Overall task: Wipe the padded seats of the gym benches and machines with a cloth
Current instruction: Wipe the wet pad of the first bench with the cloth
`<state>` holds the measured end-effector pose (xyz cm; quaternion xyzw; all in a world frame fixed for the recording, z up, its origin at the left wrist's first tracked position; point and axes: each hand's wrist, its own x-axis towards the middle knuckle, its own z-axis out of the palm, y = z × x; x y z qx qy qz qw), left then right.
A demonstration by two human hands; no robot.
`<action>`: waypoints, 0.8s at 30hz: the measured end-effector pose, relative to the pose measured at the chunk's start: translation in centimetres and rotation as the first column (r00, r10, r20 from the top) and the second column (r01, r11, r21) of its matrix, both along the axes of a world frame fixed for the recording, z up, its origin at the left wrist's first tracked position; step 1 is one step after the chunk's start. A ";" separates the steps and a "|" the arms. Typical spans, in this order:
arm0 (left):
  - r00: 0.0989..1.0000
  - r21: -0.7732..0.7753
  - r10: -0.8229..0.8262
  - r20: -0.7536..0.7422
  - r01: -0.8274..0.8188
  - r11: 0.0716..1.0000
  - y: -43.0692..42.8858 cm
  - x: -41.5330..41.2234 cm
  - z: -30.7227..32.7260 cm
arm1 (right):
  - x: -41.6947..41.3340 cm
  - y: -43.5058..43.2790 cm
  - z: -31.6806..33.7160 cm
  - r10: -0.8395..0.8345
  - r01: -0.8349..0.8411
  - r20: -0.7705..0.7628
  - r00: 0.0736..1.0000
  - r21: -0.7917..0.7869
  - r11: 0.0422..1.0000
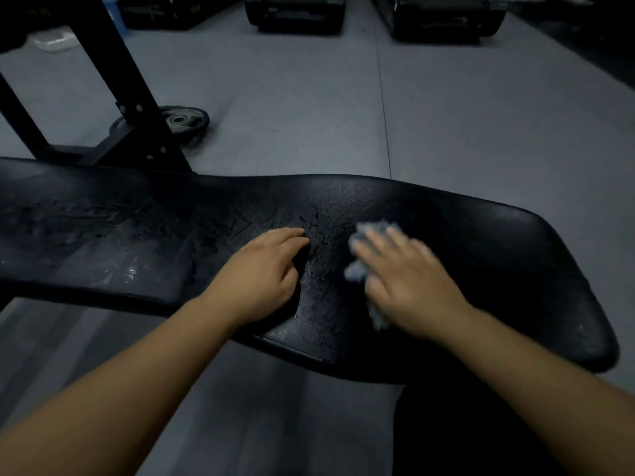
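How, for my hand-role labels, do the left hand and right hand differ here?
The left hand rests bare on the bench pad; the right hand presses flat on a grey-blue cloth. The left hand looks sharp, the right hand blurred. The left hand sits by the pad's narrow middle, the right hand toward its wide end. Both lie palm down, fingers fairly straight, on the same pad.

A weight plate [184, 120] is laid flat on the grey floor [481, 115] at upper left, with black cases [295, 15] ranged along the top.
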<state>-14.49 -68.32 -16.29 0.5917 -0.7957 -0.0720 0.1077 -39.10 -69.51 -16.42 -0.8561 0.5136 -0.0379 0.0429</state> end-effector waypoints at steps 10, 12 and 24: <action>0.994 -0.043 0.105 0.023 -0.104 0.994 -1.2 0.7 -0.7 | 2.5 3.2 0.4 0.228 -0.231 0.045 0.973 0.077 0.970; 0.994 -0.045 0.103 0.034 -0.101 0.994 -1.3 0.7 -0.8 | 2.0 -0.5 0.2 0.099 -0.100 0.017 0.995 0.031 0.995; 0.995 -0.069 0.101 0.023 -0.099 0.993 -1.3 0.7 -1.2 | 1.1 -4.4 0.1 0.147 -0.147 0.002 0.989 -0.001 0.989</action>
